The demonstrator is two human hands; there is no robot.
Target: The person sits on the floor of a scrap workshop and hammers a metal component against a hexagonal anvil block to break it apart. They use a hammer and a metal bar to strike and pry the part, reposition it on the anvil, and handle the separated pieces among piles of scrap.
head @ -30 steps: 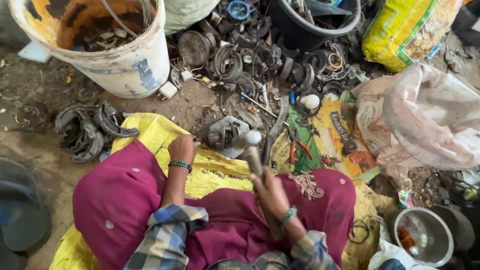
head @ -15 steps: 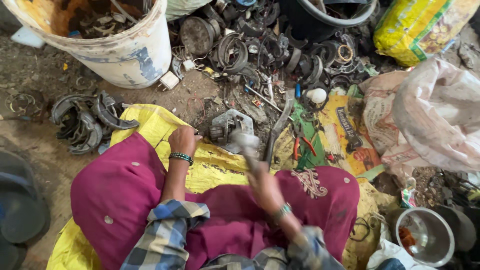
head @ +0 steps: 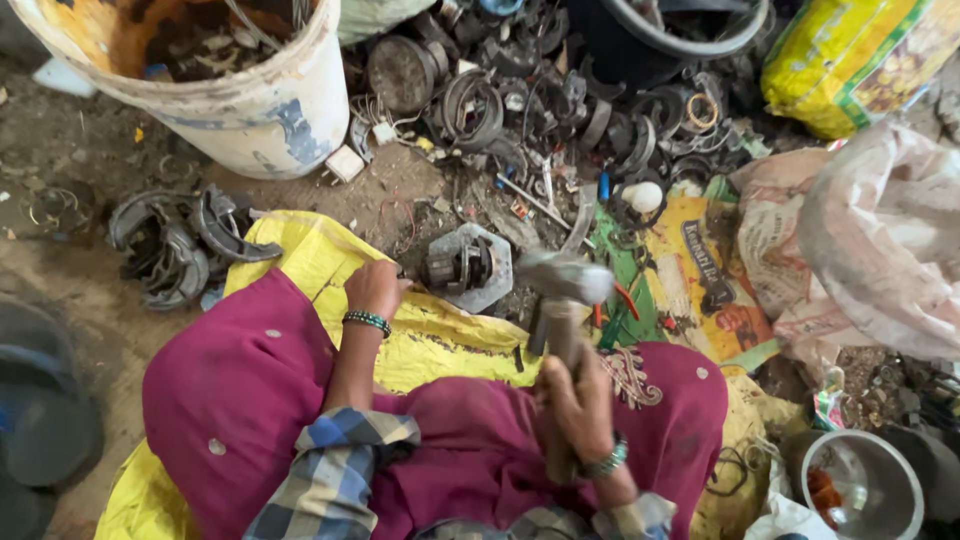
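both grips engaged: my right hand (head: 578, 400) clenched on the hammer (head: 560, 300) handle, head raised above the metal part (head: 465, 268), which my left hand (head: 375, 290) steadies.

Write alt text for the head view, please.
A seated person's right hand holds a hammer raised over a metal part that the left hand steadies on the ground. Scrap metal, a white bucket and sacks lie around.
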